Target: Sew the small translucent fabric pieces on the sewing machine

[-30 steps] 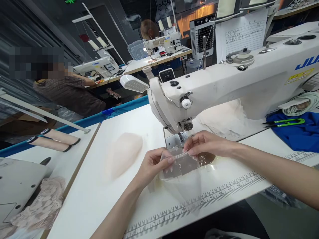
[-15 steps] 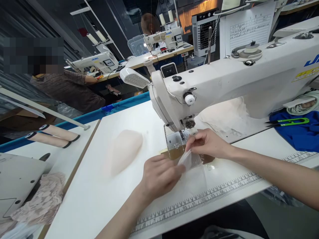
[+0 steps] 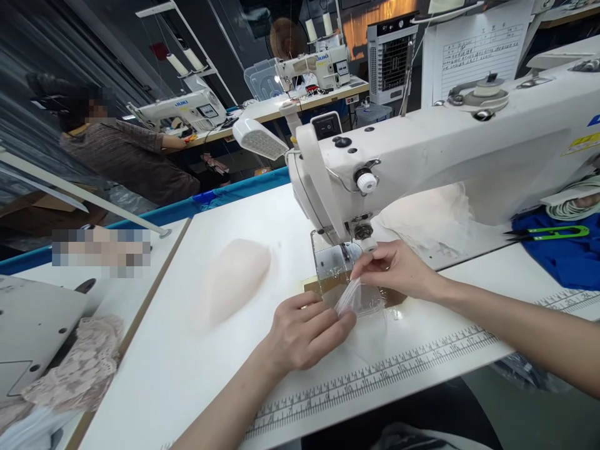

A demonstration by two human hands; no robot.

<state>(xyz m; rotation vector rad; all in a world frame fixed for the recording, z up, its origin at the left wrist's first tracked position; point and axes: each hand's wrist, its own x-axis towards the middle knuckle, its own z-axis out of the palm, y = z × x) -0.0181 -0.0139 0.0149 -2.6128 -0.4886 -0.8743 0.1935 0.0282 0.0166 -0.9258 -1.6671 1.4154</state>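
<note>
Both hands hold a piece of sheer white fabric [image 3: 349, 299], gathered in folds between them just in front of the sewing machine [image 3: 422, 156]. My left hand [image 3: 307, 331] is closed on its lower left end, knuckles up. With thumb and fingertips, my right hand [image 3: 398, 269] pinches the upper end, close beside the needle and presser foot [image 3: 345, 251]. A clear plate [image 3: 328, 265] stands by the needle. To the left on the white table lies a pale beige moulded cup [image 3: 241, 278]. More pale sheer fabric [image 3: 431, 219] is heaped under the machine arm.
Green thread snips [image 3: 553, 233] rest on blue cloth [image 3: 557, 259] at the right. A ruler strip [image 3: 375, 381] runs along the table's front edge. Beige lace [image 3: 77, 365] lies at the far left. Another person [image 3: 126, 153] is near the machines behind.
The view has shifted slightly. My left hand has come down a little, and the fabric between my hands is drawn into a tighter bundle of folds. My right hand keeps its pinch.
</note>
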